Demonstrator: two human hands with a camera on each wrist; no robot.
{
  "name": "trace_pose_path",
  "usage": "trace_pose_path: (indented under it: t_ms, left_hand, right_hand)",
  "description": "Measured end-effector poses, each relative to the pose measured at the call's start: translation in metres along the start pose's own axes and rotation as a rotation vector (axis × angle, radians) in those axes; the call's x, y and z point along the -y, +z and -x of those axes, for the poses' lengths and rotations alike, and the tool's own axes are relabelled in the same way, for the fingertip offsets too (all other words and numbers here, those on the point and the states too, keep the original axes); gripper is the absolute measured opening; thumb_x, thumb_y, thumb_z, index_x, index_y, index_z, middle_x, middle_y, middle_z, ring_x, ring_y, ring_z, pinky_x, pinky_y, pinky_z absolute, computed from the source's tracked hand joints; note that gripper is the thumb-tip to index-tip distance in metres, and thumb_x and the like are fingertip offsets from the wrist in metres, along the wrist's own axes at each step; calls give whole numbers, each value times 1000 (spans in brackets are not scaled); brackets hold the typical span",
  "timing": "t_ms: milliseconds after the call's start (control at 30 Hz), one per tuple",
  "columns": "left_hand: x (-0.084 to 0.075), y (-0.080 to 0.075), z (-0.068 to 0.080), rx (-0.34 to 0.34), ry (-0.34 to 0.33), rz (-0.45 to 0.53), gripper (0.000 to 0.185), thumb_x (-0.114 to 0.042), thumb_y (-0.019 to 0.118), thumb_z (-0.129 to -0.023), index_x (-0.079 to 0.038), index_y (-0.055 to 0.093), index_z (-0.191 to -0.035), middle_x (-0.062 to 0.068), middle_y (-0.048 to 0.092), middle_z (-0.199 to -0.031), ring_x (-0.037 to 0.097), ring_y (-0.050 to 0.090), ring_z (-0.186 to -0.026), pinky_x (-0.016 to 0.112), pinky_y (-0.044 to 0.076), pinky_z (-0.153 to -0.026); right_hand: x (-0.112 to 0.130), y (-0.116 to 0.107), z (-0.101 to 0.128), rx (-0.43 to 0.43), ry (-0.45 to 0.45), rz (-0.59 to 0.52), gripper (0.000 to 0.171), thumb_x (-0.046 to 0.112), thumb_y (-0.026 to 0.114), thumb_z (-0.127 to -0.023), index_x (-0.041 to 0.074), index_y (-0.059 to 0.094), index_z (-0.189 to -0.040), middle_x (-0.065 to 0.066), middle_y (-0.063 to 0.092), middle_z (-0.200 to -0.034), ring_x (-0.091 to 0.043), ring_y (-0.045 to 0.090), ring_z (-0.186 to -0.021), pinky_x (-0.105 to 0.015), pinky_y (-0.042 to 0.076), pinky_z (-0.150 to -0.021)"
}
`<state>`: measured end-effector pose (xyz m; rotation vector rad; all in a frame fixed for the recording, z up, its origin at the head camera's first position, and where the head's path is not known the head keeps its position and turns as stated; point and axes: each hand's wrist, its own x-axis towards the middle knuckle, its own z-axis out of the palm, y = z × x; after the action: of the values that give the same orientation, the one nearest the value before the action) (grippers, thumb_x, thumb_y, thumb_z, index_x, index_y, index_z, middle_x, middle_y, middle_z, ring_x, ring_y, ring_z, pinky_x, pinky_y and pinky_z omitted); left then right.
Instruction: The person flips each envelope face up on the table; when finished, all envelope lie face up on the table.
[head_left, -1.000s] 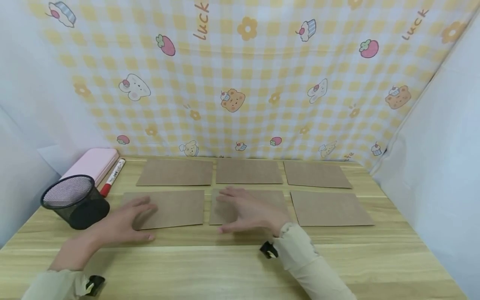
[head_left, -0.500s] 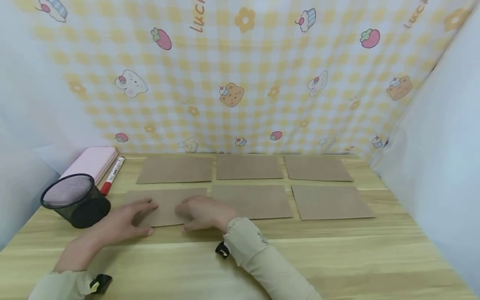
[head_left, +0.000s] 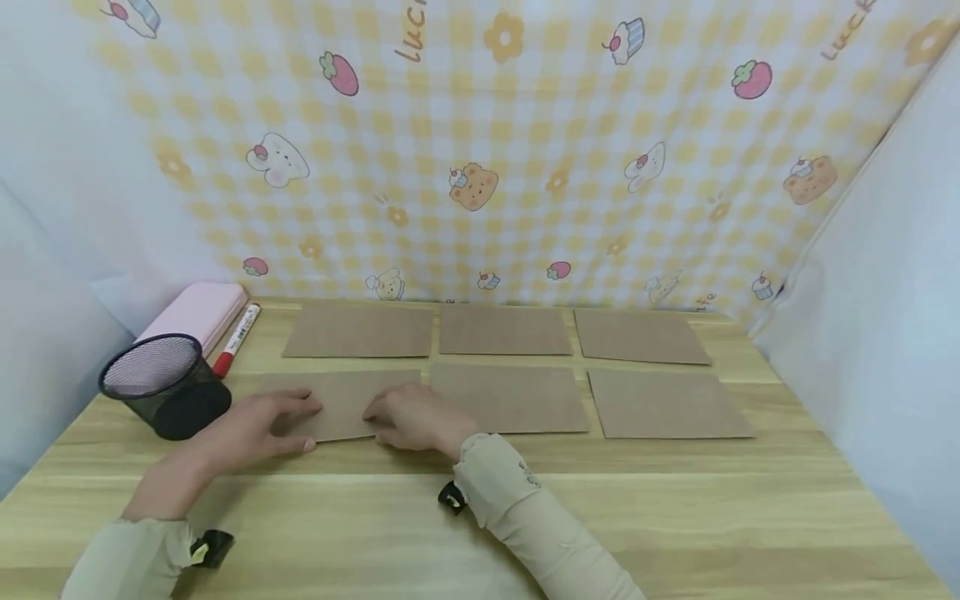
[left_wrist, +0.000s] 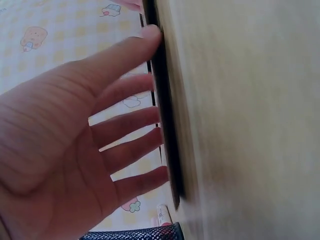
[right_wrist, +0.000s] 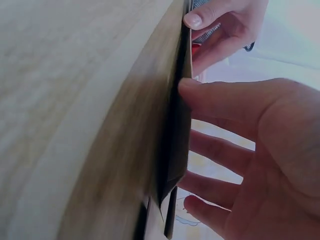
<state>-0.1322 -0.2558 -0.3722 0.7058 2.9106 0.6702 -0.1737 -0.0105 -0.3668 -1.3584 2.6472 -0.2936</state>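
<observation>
A brown cardboard sheet (head_left: 345,393), front left of several laid out on the wood table, lies under both hands. The left hand (head_left: 258,425) rests at its left end; its straight, spread fingertips touch the top and the thumb tip is by the near edge. At the sheet's right end, the right hand (head_left: 420,417) pinches the near edge, thumb in front and fingers curled over the top. The right wrist view shows that edge tipped slightly up, with the right thumb (right_wrist: 215,97) against it and dark shadow below. The left wrist view shows the left thumb (left_wrist: 120,57) at the edge.
Front-row sheets continue with a middle sheet (head_left: 510,398) and a right sheet (head_left: 667,404); three more, including a back middle sheet (head_left: 504,330), lie behind. At left are a black mesh pen holder (head_left: 191,408), a red-capped marker (head_left: 238,337) and a pink case (head_left: 198,312).
The right hand has moved left from over the front middle sheet to the right end of the front left one and has closed on its edge. The left hand has stayed at the left end.
</observation>
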Motion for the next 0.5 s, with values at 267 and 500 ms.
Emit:
trace_pose_path:
  t_ms: [267,500]
  left_hand:
    - [-3,0,3,7,-36,68,46,-40,61,-89,-4,65,-116,27,48,-129,46,43,-118,57,37,-90]
    - [-3,-1,3,-38,-86,41,42,-40,50,-95,-7,64,-117,18,57,-122,40,50,-114,55,39,-87]
  right_hand:
    - [-12,3,3,-53,-13,-203,24,15,54,-95,10,66,-115,1,64,-114,-7,55,-108,-17,38,-91]
    - [-13,4,4,-162,7,-287,6,12,50,-97,10,54,-100,5,56,-87,-4,50,-78,-14,41,-72]
